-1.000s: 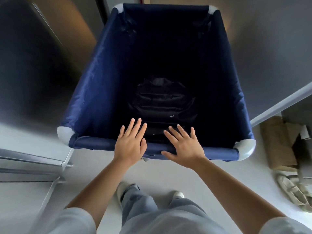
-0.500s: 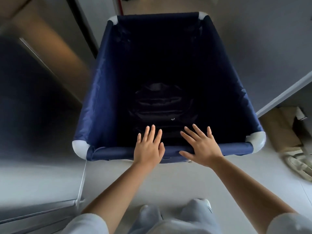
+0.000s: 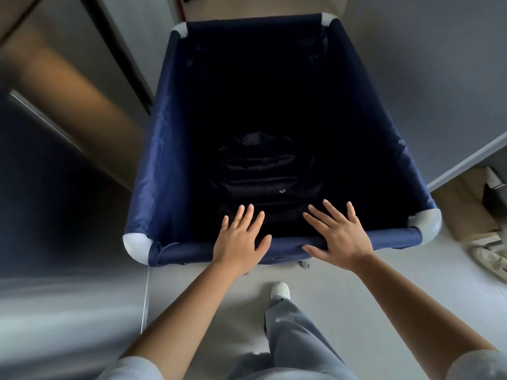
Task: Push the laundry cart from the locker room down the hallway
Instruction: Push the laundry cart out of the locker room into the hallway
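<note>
The laundry cart stands on the grey floor directly ahead of the person, its near rail under both palms and its far end pointing at a narrow gap between a dark door edge on the left and a grey wall on the right. The left hand and the right hand both lie flat on that rail, fingers straight and spread out over the bin, thumbs along the fabric; neither curls round anything, so nothing is actually gripped. That is probably the main weakness: flat palms can shove forward but cannot pull back or correct a swerve, so if 1 side pushes harder the cart may veer and the hands may slide off the slick fabric. The far-left corner cap looks close to the door edge and could catch it. On the right, the near corner cap sits near cardboard and a loose shoe on the floor, which a wheel could snag. The person's own white shoe steps just behind a caster, so a sudden stop risks a clipped toe. A dark bundle lies in the bottom of the bin; it seems too light to matter.
</note>
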Motion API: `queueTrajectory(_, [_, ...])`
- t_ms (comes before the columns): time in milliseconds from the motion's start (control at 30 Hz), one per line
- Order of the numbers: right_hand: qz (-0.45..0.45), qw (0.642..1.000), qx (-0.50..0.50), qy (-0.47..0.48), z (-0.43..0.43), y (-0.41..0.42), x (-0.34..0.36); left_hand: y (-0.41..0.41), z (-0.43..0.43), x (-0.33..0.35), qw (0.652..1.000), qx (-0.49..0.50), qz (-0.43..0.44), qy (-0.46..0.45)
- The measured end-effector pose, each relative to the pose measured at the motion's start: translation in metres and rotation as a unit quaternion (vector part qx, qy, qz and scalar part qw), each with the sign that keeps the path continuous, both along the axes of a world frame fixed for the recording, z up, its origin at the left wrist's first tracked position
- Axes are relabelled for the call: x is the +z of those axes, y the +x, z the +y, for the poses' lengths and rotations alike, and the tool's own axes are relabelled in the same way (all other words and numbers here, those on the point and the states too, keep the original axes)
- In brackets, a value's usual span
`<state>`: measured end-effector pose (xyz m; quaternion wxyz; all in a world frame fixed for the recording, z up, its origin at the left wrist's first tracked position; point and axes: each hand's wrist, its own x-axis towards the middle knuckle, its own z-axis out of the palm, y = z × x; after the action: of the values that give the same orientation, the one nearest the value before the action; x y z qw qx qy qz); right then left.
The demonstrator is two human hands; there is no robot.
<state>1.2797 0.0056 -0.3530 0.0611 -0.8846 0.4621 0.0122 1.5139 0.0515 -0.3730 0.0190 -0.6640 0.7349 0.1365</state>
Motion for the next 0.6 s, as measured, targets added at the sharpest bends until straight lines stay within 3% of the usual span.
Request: queueTrajectory(600, [-0.020,1.000,0.005,0.018,-0.172,0.063,-0.005,0.065,-0.177,0.002,1.000,-0.012,-0.023,-0.017])
